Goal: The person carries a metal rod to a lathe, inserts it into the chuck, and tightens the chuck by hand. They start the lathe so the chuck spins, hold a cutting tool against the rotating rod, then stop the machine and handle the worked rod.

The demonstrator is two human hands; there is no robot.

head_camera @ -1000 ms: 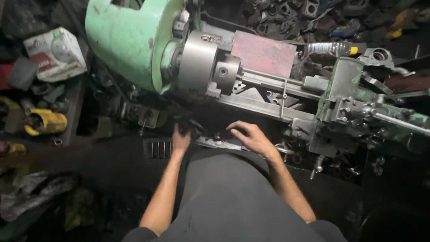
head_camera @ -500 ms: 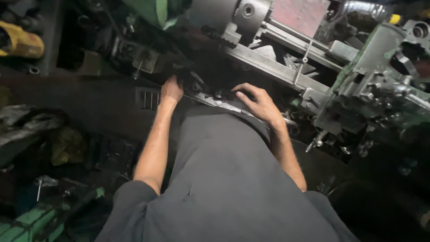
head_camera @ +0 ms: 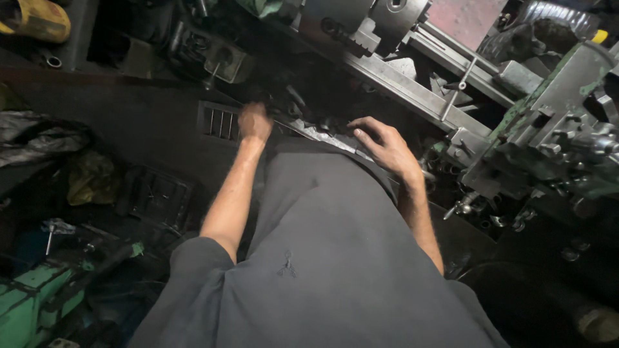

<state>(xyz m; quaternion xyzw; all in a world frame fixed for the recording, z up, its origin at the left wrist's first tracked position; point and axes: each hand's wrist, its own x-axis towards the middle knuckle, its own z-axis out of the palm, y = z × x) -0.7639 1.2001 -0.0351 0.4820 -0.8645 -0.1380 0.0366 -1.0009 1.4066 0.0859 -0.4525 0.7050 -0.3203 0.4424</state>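
Note:
I look down past my grey shirt at a metal lathe. Its steel chuck point(head_camera: 367, 22) is at the top and the long grey bed point(head_camera: 412, 87) runs diagonally to the right. My left hand point(head_camera: 255, 121) reaches into the dark tray under the chuck, blurred, with its fingers curled; what it touches is hidden. My right hand point(head_camera: 383, 143) rests with fingers spread on the front edge of the tray, beside dark greasy parts point(head_camera: 319, 116). The green carriage point(head_camera: 548, 129) stands to the right of that hand.
A slotted vent panel point(head_camera: 219, 122) sits on the machine front next to my left hand. A yellow object point(head_camera: 39, 19) lies top left. Crumpled bags point(head_camera: 39, 138) and green machine parts point(head_camera: 32, 296) crowd the floor on the left.
The view has tilted downward, so the green headstock left the picture and more of my shirt shows. Both hands stay at the tray under the chuck; the left one shifted slightly.

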